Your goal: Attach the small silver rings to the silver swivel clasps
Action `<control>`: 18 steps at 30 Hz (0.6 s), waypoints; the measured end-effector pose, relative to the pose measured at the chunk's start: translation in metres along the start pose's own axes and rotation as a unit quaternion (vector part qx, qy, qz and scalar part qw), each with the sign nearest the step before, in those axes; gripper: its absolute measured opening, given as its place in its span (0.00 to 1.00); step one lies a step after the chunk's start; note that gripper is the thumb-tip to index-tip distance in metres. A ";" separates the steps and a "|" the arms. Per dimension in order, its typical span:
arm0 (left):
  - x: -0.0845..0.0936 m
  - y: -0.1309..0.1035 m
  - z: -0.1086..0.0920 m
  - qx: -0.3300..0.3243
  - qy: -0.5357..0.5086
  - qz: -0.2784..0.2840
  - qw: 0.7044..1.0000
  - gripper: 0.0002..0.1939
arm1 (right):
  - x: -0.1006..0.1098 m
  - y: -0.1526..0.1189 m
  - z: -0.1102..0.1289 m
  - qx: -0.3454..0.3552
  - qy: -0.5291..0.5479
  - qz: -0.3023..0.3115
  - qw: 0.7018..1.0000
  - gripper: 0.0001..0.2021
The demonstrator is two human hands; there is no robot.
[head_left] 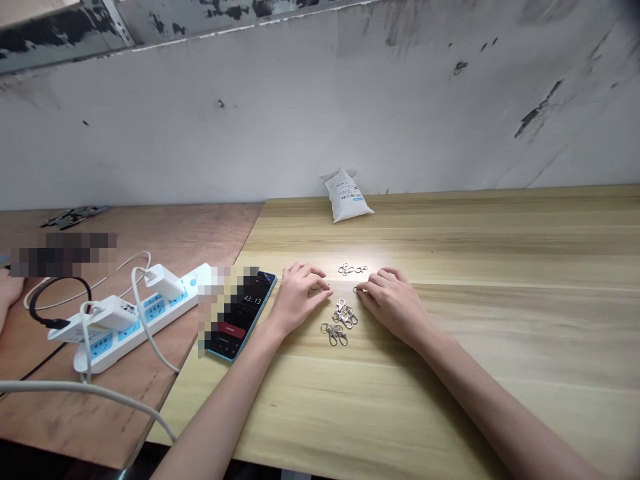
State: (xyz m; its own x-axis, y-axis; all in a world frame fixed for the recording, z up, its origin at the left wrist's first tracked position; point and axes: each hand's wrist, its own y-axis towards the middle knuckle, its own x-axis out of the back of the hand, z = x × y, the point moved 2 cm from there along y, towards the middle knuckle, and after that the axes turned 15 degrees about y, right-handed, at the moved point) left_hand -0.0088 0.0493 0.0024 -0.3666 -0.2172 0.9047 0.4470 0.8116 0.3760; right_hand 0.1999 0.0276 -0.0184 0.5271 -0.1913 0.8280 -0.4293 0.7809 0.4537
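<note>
My left hand (303, 293) rests on the pale wooden table with its fingers curled round a small metal clasp (315, 287), mostly hidden by the fingers. Across from it, my right hand (393, 300) pinches a small metal ring (355, 290) between thumb and fingertips; whether a clasp hangs from it is hidden. Between and below the hands lies a small pile of silver swivel clasps with rings (345, 316). Closer to me is another group of clasps (335, 335). Farther off, beyond the fingertips, a short row of metal clasps (353, 269) lies on the wood.
A phone (243, 313) showing a timer lies left of my left forearm. On the brown table, a white power strip (150, 320) carries plugged chargers and looping cables. A white plastic packet (349, 197) stands by the wall. Another person's hand (9, 293) shows at far left.
</note>
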 end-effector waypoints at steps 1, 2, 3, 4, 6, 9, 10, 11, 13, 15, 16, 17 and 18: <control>0.000 0.000 -0.001 0.000 -0.006 -0.001 1.000 0.04 | 0.000 0.000 0.001 -0.001 -0.007 -0.003 1.000 0.15; -0.001 0.000 -0.002 0.000 -0.012 -0.001 1.000 0.05 | 0.001 0.001 0.003 -0.003 -0.013 -0.004 1.000 0.15; -0.001 0.000 -0.003 0.001 -0.016 -0.002 1.000 0.05 | 0.002 0.001 0.004 -0.005 -0.020 -0.001 1.000 0.15; -0.001 0.000 -0.004 0.000 -0.019 -0.004 1.000 0.04 | 0.003 0.002 0.005 -0.007 -0.028 0.003 1.000 0.15; -0.002 0.000 -0.004 -0.001 -0.026 -0.007 1.000 0.04 | 0.005 0.002 0.009 -0.007 -0.047 0.017 0.999 0.15; -0.001 0.000 -0.006 0.002 -0.051 -0.015 0.999 0.05 | 0.007 0.003 0.012 0.004 -0.085 0.033 0.996 0.16; -0.001 0.000 -0.007 0.005 -0.064 -0.017 0.998 0.06 | 0.006 0.003 0.013 0.007 -0.094 0.035 0.995 0.16; -0.001 0.000 -0.007 0.009 -0.077 -0.019 0.997 0.06 | 0.006 0.003 0.014 0.007 -0.098 0.035 0.994 0.16; -0.002 0.000 -0.008 0.017 -0.101 -0.022 0.994 0.06 | 0.004 0.002 0.014 0.003 -0.097 0.029 0.995 0.16; -0.002 -0.001 -0.009 0.023 -0.117 -0.026 0.993 0.04 | 0.003 0.001 0.014 -0.004 -0.086 0.016 0.996 0.15; -0.002 -0.001 -0.009 0.026 -0.122 -0.028 0.992 0.04 | 0.002 0.001 0.014 -0.008 -0.077 0.008 0.997 0.15; -0.002 -0.001 -0.009 0.027 -0.127 -0.030 0.991 0.03 | 0.002 0.001 0.014 -0.012 -0.067 0.000 0.998 0.14; -0.002 -0.001 -0.009 0.028 -0.131 -0.030 0.991 0.02 | 0.001 0.001 0.013 -0.015 -0.051 -0.007 0.999 0.14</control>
State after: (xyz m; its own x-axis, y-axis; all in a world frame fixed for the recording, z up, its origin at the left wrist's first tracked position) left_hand -0.0012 0.0439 0.0021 -0.5937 -0.1228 0.7953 0.3750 0.8322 0.4085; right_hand 0.1906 0.0203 -0.0129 0.4547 -0.2608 0.8516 -0.3991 0.7952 0.4566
